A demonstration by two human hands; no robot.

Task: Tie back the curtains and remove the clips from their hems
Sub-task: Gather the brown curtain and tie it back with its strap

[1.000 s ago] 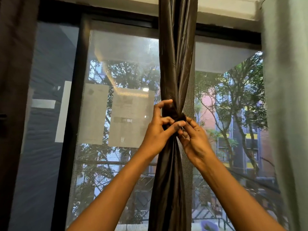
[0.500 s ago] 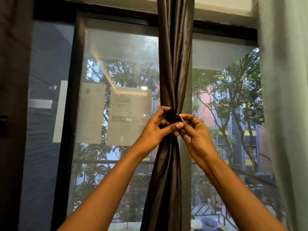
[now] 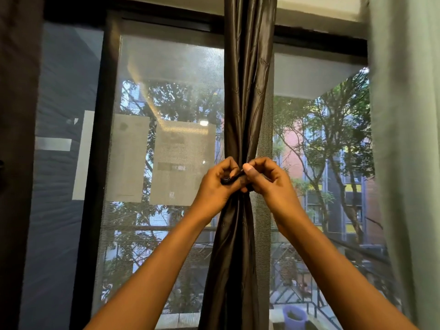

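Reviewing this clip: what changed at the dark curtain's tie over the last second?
The left hand uncurled its raised index finger and closed into a fist; the right hand rolled over the gather, thumb up. Both now pinch a dark tie pulled between them. The dark curtain stays bunched, and the pale curtain hangs as before.

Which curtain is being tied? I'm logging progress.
The dark brown curtain at centre, cinched where both hands grip a dark tie; the pale green curtain at right hangs loose, untouched.

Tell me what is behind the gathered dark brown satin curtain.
Behind the dark brown satin curtain: a mesh window screen, with trees beyond. Whatever sits directly behind the fabric is covered.
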